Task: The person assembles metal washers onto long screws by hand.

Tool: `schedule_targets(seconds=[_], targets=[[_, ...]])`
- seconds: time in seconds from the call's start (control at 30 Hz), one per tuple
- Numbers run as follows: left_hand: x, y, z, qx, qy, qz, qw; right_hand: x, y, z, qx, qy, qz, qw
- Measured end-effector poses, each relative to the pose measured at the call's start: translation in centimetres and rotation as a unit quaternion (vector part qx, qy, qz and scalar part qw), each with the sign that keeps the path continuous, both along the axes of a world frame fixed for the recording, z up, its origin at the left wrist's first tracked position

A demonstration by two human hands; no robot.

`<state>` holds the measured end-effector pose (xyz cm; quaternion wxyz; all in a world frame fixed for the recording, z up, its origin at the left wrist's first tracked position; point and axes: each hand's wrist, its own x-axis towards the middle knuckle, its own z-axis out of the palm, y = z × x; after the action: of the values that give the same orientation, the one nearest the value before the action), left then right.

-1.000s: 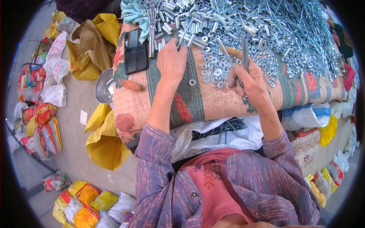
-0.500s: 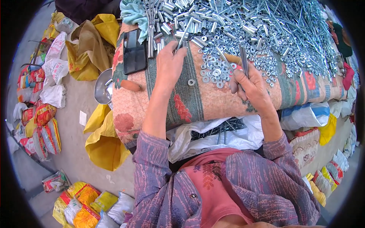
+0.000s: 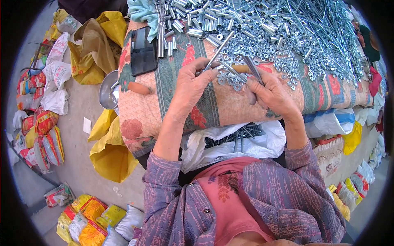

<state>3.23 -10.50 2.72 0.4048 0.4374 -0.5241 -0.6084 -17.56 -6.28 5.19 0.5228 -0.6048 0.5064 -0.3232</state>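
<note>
My left hand (image 3: 191, 84) is closed on a slim metal rod (image 3: 221, 48) that slants up to the right. A short shiny metal sleeve (image 3: 220, 67) shows at its fingertips; I cannot tell whether the sleeve sits on a rod. My right hand (image 3: 269, 88) grips several thin metal rods (image 3: 251, 67), one pointing left toward the left fingertips. A tan tube-like piece (image 3: 241, 69) lies along its index finger, partly hidden. Just beyond the hands are loose washers (image 3: 236, 80) and a heap of metal sleeves (image 3: 209, 22).
A patterned cloth (image 3: 139, 117) covers the work surface. On its left lie a black phone (image 3: 143, 53), an orange-brown cylinder (image 3: 139, 87) and a bundle of rods (image 3: 161, 39). Long rods (image 3: 324, 37) pile up at the far right. A metal bowl (image 3: 107, 92) stands beside the left edge.
My left hand has come nearer and to the right, away from the sleeves by the phone, and now meets the rods in my right hand. The right hand's rods tilt more leftward.
</note>
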Motion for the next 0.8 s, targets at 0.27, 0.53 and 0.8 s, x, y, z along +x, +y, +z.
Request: schedule_targets(seconds=[0.27, 0.53, 0.8], targets=[[0.9, -0.1, -0.3, 0.021, 0.002, -0.002, 1.000, -0.7, 0.6, 1.1, 0.029, 0.070, 0.015, 0.997], [1.0, 0.6, 0.6, -0.022, -0.048, -0.087, 0.995, -0.5, 0.9, 1.9, 0.017, 0.066, 0.098, 0.993], [-1.4, 1.6, -0.2, 0.210, 0.366, 0.055, 0.905, 1.3, -1.6, -0.3, -0.003, -0.089, -0.188, 0.978]])
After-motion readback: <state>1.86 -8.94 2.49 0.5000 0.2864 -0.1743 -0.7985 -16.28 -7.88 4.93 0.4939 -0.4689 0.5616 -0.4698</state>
